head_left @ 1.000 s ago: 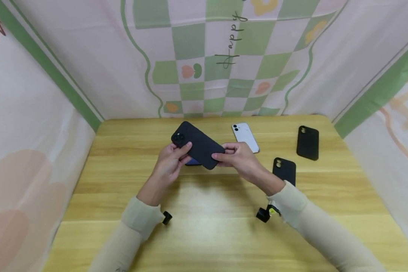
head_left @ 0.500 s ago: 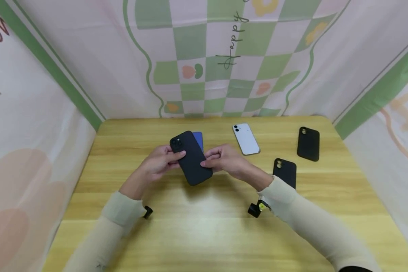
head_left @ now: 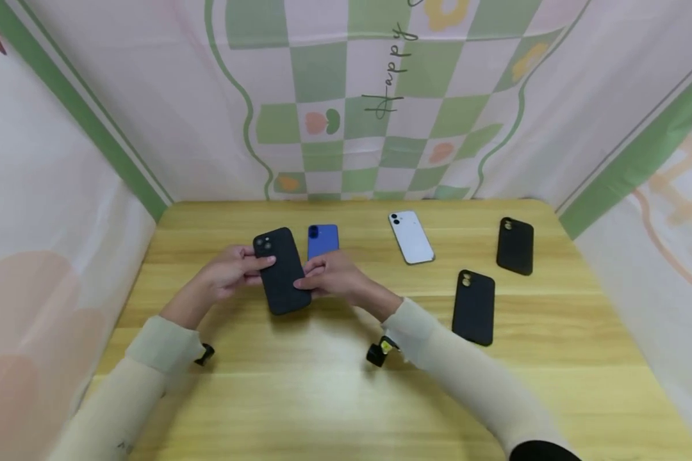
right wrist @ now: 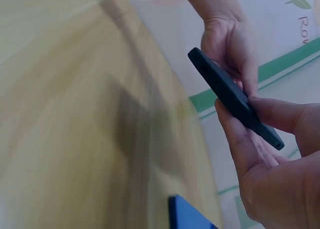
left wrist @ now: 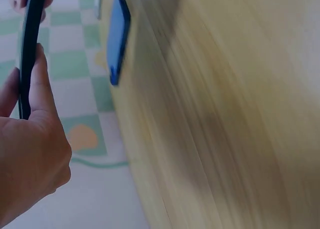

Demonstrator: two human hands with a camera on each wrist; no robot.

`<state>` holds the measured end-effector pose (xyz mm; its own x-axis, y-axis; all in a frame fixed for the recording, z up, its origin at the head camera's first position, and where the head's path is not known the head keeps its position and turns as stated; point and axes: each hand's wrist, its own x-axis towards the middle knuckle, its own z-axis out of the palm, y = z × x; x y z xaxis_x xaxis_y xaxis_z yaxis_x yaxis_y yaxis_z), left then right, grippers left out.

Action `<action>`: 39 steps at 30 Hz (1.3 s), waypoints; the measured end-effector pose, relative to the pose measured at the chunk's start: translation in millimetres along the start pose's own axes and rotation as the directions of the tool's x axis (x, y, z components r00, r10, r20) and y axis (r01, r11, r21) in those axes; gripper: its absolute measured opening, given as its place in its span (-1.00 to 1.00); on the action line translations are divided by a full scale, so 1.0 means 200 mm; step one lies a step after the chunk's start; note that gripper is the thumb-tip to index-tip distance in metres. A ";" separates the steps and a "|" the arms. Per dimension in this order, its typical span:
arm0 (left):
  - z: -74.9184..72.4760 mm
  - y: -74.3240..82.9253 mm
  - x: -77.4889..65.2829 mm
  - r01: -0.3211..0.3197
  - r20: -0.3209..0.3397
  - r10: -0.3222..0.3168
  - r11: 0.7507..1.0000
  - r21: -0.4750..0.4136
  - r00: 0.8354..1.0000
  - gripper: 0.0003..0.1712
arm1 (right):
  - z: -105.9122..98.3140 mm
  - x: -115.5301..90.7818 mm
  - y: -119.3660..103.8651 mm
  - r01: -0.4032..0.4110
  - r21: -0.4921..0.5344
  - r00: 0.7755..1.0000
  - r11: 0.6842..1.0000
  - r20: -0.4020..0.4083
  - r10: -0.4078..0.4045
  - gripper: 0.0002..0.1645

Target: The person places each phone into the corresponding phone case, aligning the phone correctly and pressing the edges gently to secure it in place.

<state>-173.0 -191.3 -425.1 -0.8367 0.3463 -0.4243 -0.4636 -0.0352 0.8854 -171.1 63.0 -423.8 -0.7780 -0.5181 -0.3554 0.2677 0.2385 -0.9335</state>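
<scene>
Both hands hold a phone in a black case (head_left: 284, 275) above the table, camera end away from me, with dark lenses showing in the cutout. My left hand (head_left: 230, 272) pinches its left edge near the camera, thumb on the back. At the lower right edge, my right hand (head_left: 339, 279) pinches it between thumb and fingers. Edge-on in the right wrist view, the cased phone (right wrist: 235, 101) stays off the tabletop. A blue phone (head_left: 323, 241) lies just behind my right hand, its near end hidden by that hand.
A white phone (head_left: 412, 237) lies farther right on the wooden table (head_left: 346, 397). Two black phone cases (head_left: 474, 307) lie on the right side, wood showing through their camera holes. A printed curtain (head_left: 317, 70) hangs behind the table's back edge.
Both hands have carried the black-cased phone left, turning it from slanted to more upright. The blue phone, mostly covered before, now shows, and the nearer black case is no longer hidden by my right arm.
</scene>
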 end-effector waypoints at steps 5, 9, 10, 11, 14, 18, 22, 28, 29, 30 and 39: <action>-0.13 0.00 -0.01 0.037 -0.005 -0.037 0.998 0.041 0.999 -0.46 | 0.12 0.10 0.02 -0.022 0.032 1.000 0.999 -0.015 0.023 -0.79; -0.22 -0.01 0.01 0.081 -0.009 -0.081 0.996 0.046 0.997 -0.49 | 0.19 0.18 0.04 -0.055 0.026 0.997 0.998 -0.045 0.057 -0.81; -0.24 -0.01 0.02 0.091 -0.009 -0.091 0.995 0.048 0.996 -0.48 | 0.20 0.20 0.04 -0.063 0.027 0.997 0.998 -0.051 0.065 -0.82; -0.26 -0.01 0.02 0.101 -0.008 -0.101 0.994 0.048 0.995 -0.48 | 0.22 0.21 0.05 -0.071 0.027 0.996 0.997 -0.051 0.073 -0.83; -0.31 -0.02 0.04 0.129 -0.014 -0.128 0.990 0.055 0.992 -0.44 | 0.26 0.26 0.05 -0.093 0.028 0.995 0.995 -0.047 0.094 -0.86; -0.37 -0.03 0.04 0.156 -0.037 -0.153 0.985 0.076 0.988 -0.44 | 0.31 0.30 0.04 -0.113 0.023 0.993 0.993 -0.020 0.114 -0.90; -0.41 -0.03 0.03 0.179 -0.055 -0.174 0.980 0.088 0.983 -0.60 | 0.36 0.33 0.03 -0.130 0.026 0.991 0.991 -0.019 0.131 -0.86; -0.41 -0.06 0.04 0.191 -0.155 -0.163 0.964 0.186 0.974 -0.77 | 0.39 0.36 0.06 -0.142 0.019 0.988 0.990 -0.059 0.143 -0.88; -0.40 -0.06 0.04 0.193 -0.183 -0.155 0.958 0.214 0.971 -0.71 | 0.40 0.36 0.06 -0.139 0.012 0.988 0.990 -0.064 0.140 -0.90; -0.40 -0.07 0.04 0.195 -0.206 -0.147 0.952 0.238 0.968 -0.63 | 0.40 0.36 0.06 -0.135 -0.002 0.989 0.991 -0.068 0.135 -0.90; -0.38 -0.08 0.05 0.228 -0.308 -0.117 0.907 0.353 0.944 -0.25 | 0.44 0.36 0.06 -0.108 -0.046 0.991 0.993 -0.083 0.104 -0.98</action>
<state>-196.6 -258.3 -458.4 -0.8256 0.0422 -0.5627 -0.5081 0.3779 0.7739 -174.0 -44.1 -465.8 -0.7906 -0.4206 -0.4451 0.3232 0.3308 -0.8866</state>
